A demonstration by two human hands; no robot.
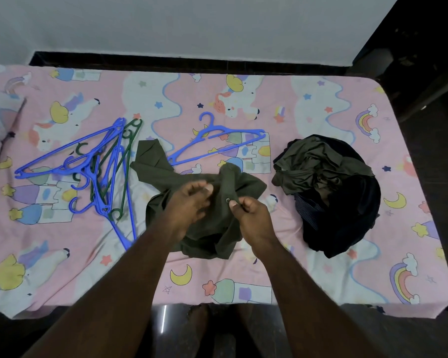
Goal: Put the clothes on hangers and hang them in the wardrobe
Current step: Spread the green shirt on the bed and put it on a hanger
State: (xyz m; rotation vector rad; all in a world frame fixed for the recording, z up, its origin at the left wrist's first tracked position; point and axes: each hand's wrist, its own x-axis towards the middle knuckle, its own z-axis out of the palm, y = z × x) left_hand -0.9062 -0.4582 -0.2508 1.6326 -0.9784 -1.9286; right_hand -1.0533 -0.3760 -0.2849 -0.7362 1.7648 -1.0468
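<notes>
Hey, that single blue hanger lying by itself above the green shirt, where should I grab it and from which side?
Probably take the blue hanger at the neck just below its hook, reaching over the green shirt from the near side. It lies flat on the bedsheet with the hook pointing away and nothing on top, so the neck is exposed and leaves both shoulders free for the shirt.

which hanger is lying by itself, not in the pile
The single blue hanger lying just beyond the olive shirt, mid-bed. The other blue and green hangers lie tangled in a heap to the left.
</notes>
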